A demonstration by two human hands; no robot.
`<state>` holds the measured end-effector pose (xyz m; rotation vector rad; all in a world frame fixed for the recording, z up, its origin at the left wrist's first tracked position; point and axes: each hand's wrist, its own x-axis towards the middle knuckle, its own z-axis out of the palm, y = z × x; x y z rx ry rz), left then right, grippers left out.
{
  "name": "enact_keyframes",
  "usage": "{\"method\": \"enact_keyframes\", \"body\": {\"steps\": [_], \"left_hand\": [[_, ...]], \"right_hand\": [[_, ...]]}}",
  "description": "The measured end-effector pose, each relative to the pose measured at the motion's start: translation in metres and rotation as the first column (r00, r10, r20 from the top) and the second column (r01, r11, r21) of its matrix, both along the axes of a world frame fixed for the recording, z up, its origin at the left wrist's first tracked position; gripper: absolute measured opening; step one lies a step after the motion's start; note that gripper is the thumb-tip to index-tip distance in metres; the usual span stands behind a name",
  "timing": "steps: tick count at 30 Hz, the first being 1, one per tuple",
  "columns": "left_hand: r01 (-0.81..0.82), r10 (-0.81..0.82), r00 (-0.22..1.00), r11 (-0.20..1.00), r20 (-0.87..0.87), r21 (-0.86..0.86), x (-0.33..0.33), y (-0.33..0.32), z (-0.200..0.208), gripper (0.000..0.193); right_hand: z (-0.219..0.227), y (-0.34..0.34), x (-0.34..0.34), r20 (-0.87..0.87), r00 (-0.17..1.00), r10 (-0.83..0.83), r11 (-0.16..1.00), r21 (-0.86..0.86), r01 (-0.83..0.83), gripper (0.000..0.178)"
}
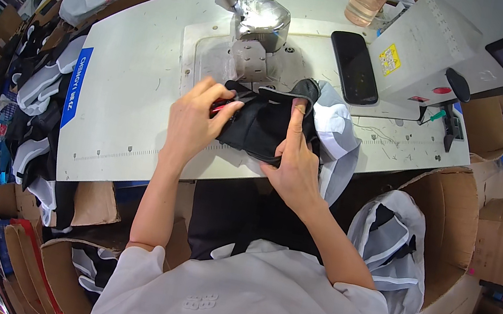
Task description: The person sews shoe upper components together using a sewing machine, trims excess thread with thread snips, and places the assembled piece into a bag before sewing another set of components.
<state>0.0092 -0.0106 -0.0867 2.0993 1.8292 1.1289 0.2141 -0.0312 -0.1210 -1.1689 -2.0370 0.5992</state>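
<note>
Left hand [194, 121], right hand [294, 164], gripping crumpled black-and-grey garment [270, 127], white sewing table [129, 88]

White sewing table [139, 70], black-and-grey garment [297, 125], black phone [355, 67], pink cup [367, 2]

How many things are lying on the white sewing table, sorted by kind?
Black and grey fabric piece, held by the left hand and right hand: 1
Black phone: 1
Clear plastic cup: 1
Green-handled screwdriver: 1
Small red tool in the left fingers: 1
Total: 5
</note>
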Motion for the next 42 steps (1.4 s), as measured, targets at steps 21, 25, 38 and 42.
{"method": "enact_keyframes", "body": {"steps": [21,25,38,42], "left_hand": [[0.193,-0.194,0.981,0.98,-0.019,-0.048,0.002,0.012,-0.002,0.018],[0.215,-0.215,0.976,0.976,0.014,-0.031,0.005,0.011,-0.006,0.015],[-0.391,0.386,0.916,0.92,0.113,0.023,-0.099,-0.021,-0.04,0.019],[-0.422,0.44,0.872,0.898,-0.215,0.127,-0.102,-0.039,-0.044,0.03]], "right_hand": [[-0.004,-0.002,0.0,-0.009,1.0,-0.009,0.998,0.055,0.009,0.121],[0.006,-0.003,-0.002,0.021,0.999,-0.047,0.999,-0.002,0.047,0.12],[0.044,-0.126,0.296,0.066,0.478,-0.876,0.47,0.34,0.815,0.04],[-0.068,-0.18,0.369,0.16,0.252,-0.955,0.296,0.419,0.858,0.039]]}}
